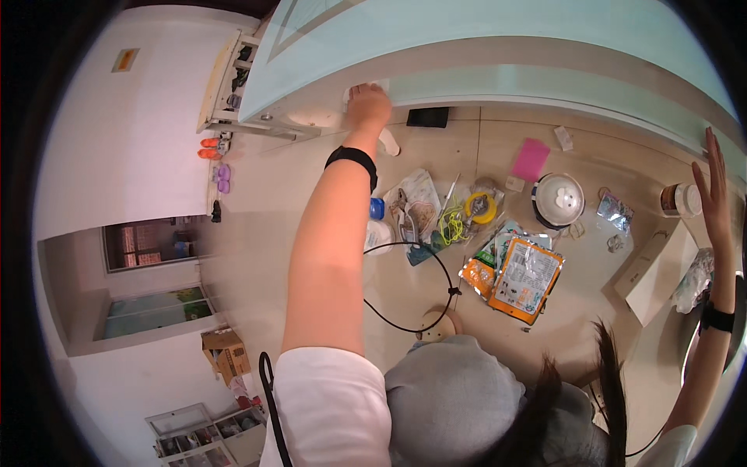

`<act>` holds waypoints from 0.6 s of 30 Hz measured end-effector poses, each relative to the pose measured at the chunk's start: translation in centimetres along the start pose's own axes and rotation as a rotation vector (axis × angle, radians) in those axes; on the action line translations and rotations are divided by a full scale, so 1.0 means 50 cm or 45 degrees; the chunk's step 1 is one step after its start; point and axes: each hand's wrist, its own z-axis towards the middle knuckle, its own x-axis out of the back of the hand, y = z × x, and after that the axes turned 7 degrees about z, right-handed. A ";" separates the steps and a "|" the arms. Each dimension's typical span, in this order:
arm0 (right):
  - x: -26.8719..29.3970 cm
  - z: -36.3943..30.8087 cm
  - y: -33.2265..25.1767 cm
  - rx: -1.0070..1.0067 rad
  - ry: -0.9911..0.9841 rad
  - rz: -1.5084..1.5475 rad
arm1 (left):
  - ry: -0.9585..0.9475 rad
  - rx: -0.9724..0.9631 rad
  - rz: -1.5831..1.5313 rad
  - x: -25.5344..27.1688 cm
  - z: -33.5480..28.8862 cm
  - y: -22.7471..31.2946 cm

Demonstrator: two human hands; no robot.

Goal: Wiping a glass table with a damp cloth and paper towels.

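My left hand (pixel 368 107) reaches far forward to the lower edge of a pale glass-fronted cabinet (pixel 498 50). Its fingers are bent and close together over a white piece like a cloth or tissue (pixel 347 96), mostly hidden beneath them. Over on the right, my right hand (pixel 714 183) is raised with its fingers stretched out and nothing in it. Its fingertips are by the right end of the cabinet's lower edge; whether they touch it I cannot tell. A black band circles each wrist.
Between my arms, the tiled floor holds orange pouches (pixel 529 280), a round white lidded pot (pixel 559 201), a yellow tape roll (pixel 480 208), a pink sheet (pixel 531 159), a jar (pixel 680 201) and a white box (pixel 657 272). A black cable (pixel 447 268) loops near my knees. Shoes (pixel 210 148) stand far left.
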 end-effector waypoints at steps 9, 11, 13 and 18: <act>-0.008 0.004 -0.011 0.012 0.069 0.051 | -0.428 0.001 0.181 0.123 -0.031 -0.031; -0.010 0.005 -0.007 0.112 0.093 0.087 | -0.292 0.027 0.150 0.123 -0.037 -0.041; -0.011 0.009 0.003 0.114 0.104 0.038 | -0.233 0.042 0.096 0.125 -0.037 -0.049; -0.029 0.003 0.031 0.159 0.145 -0.027 | -0.050 0.076 -0.188 0.124 -0.028 -0.067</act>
